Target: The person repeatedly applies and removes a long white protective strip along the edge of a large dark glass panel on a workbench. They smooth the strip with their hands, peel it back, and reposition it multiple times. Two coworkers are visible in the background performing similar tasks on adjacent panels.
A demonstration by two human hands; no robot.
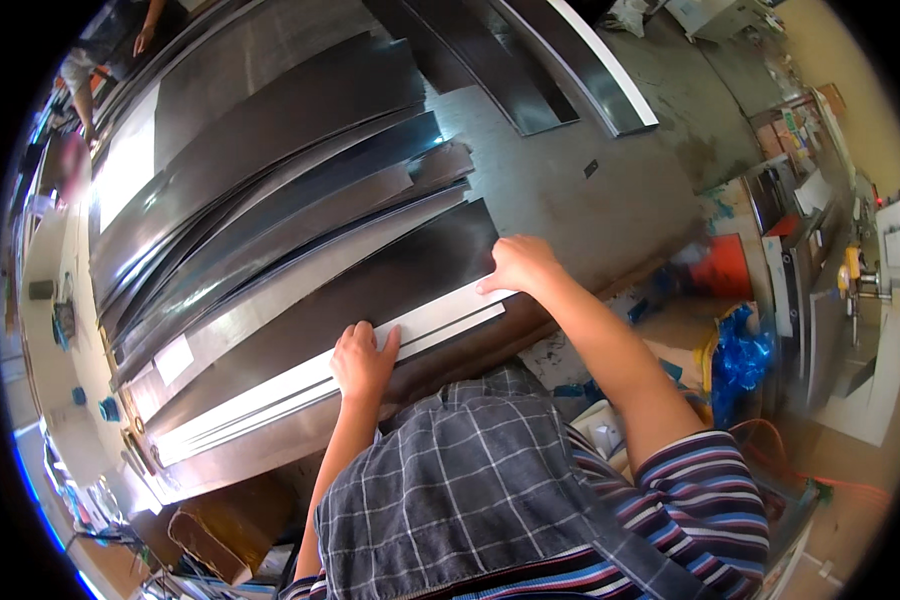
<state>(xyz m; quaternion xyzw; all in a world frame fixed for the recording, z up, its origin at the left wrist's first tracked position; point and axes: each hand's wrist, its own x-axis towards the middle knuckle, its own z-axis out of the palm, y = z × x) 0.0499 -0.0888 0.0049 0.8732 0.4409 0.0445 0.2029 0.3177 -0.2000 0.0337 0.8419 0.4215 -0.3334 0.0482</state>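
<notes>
A long white strip runs along the near edge of a dark, glossy sheet on the worktable. A second narrow white strip lies alongside on its near side. My left hand is at the middle of the strips, fingers curled over the long one and thumb apart on its right. At the right end my right hand pinches the strip's end and the sheet's corner, thumb on the white face. The undersides of the fingers are hidden.
Stacked dark sheets cover the table's far left; more long panels lie at the back. Another person's arm shows at the far left. To my right are a red bucket, crumpled blue film and an orange hose.
</notes>
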